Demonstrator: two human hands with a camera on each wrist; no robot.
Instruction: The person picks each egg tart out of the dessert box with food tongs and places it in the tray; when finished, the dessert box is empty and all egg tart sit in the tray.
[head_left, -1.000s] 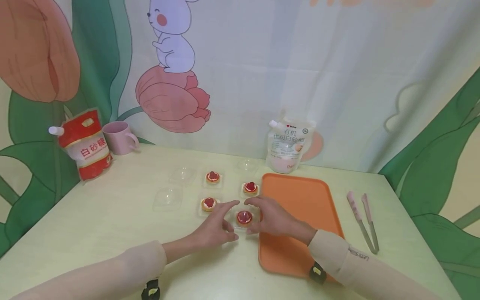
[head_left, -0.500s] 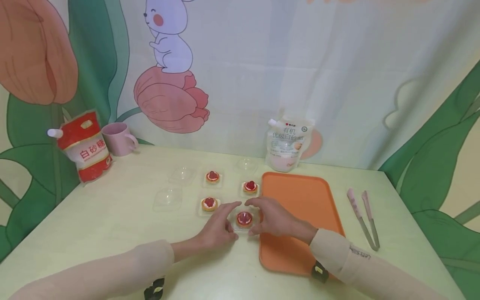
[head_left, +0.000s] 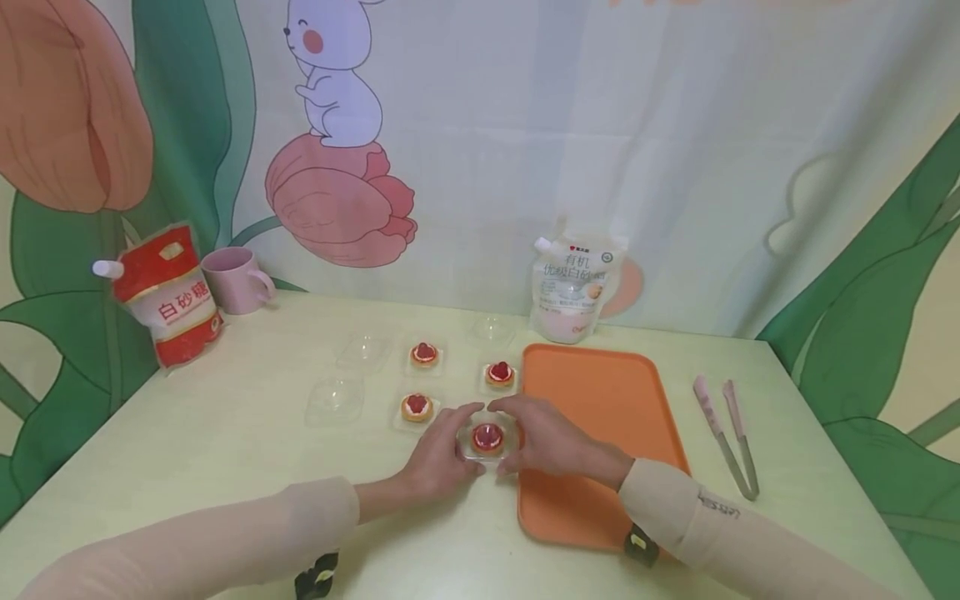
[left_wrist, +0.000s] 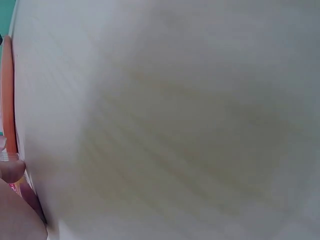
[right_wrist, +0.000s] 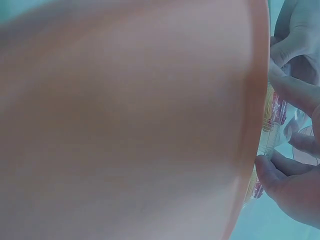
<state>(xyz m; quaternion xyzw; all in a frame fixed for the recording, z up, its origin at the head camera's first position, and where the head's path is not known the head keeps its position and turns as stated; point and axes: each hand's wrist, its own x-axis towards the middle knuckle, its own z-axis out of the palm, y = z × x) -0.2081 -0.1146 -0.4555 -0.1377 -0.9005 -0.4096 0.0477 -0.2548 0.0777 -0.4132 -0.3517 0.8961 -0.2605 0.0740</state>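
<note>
A small clear plastic box with a domed lid encloses a berry-topped tart at the table's front middle. My left hand grips its left side, thumb at the near corner and fingers at the far one. Opposite, my right hand holds the right side the same way, its wrist over the orange tray. In the right wrist view, fingertips of both hands press along the box's edge. Only part of the left hand shows at the lower left of the left wrist view.
Three more tarts sit in clear bases, one tart just behind my left hand. Clear lids lie beyond. The orange tray borders the box; tongs lie farther right. A sugar pouch, red bag and pink mug stand behind.
My left hand has shifted slightly right, closing in on the box's left side. The right hand has stayed nearly still at the other side.
</note>
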